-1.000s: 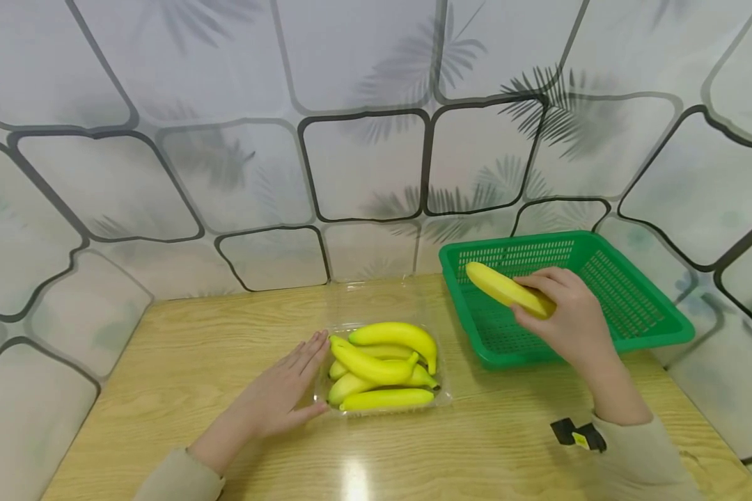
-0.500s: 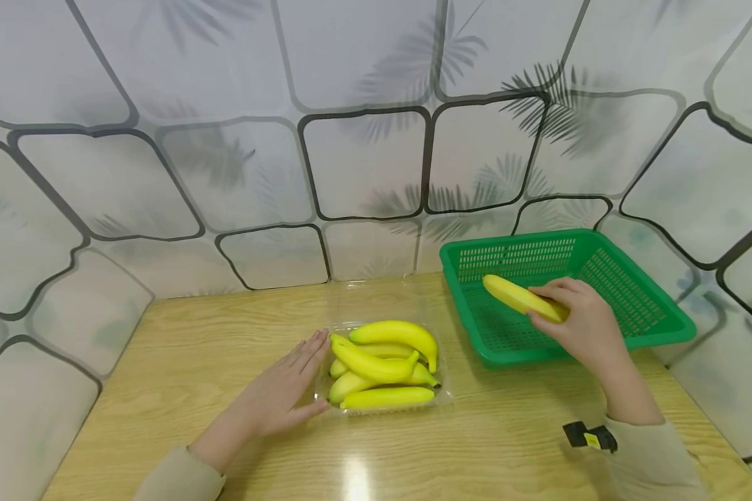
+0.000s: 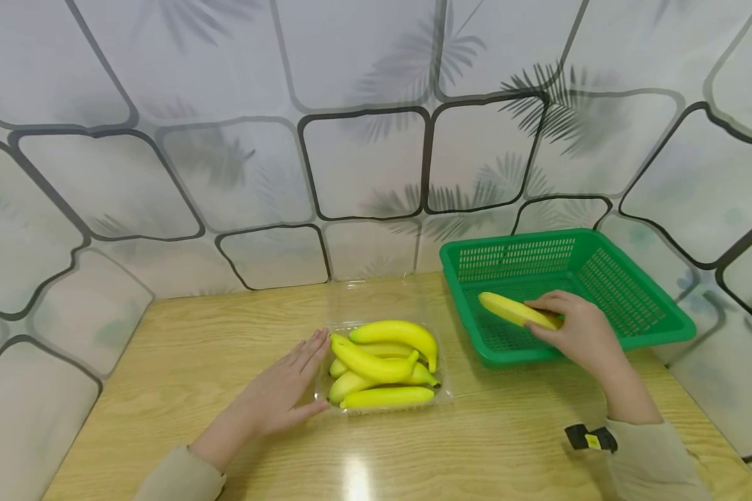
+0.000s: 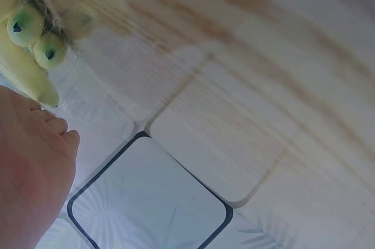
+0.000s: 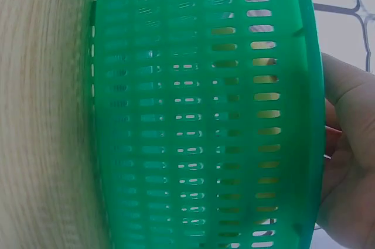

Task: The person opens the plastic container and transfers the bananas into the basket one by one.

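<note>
My right hand [image 3: 579,330] pinches a banana [image 3: 514,311] between thumb and fingers, low inside the green basket [image 3: 658,341]. The right wrist view shows the slotted wall of the green basket [image 5: 193,114], with yellow showing through its slots and my right hand [image 5: 348,149] over the rim. At the left side of a clear plastic box [image 3: 445,400] rests my left hand [image 3: 276,396], its fingers straight. Several yellow bananas [image 3: 376,365] lie heaped in that box. In the left wrist view, banana tips [image 4: 44,38] sit just beyond my left hand [image 4: 35,161].
The box's clear lid [image 3: 376,303] lies folded back toward the wall. A light wooden table [image 3: 213,348] carries everything, with patterned walls [image 3: 366,167] along its back and sides. A small black and yellow device [image 3: 592,438] sits at the right cuff.
My right hand has shifted slightly right and then lower into the basket, taking the banana down with it. The left hand and the bananas in the box stay put.
</note>
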Tool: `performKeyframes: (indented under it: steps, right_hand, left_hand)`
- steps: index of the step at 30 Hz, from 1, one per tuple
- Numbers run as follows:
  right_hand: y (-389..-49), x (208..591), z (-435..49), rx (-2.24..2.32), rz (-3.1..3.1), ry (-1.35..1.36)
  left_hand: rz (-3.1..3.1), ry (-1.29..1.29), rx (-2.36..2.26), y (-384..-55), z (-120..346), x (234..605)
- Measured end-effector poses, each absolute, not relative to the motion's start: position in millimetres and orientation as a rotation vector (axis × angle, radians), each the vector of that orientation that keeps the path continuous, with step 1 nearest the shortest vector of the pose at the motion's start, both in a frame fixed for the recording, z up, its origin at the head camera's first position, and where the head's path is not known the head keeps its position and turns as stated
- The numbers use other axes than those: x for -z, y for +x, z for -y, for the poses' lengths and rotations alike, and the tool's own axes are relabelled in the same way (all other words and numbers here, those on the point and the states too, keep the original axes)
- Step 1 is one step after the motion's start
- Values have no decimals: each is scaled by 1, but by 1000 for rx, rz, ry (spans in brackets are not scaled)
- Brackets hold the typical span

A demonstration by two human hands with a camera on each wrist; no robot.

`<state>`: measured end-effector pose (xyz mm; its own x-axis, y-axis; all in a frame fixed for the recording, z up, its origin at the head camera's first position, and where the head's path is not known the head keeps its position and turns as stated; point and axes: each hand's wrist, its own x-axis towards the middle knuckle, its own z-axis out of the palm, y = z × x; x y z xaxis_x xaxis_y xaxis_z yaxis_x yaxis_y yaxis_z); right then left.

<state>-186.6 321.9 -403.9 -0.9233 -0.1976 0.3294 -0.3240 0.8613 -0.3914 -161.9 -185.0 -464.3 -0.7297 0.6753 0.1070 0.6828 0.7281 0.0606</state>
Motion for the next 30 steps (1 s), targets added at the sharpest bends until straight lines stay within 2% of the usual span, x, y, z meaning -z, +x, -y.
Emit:
performKeyframes:
  steps: [30]
  right_hand:
    - [-190,410,-317,-726,2916,358]
  left_hand:
    - [2851,-1118,194,-162,186,466]
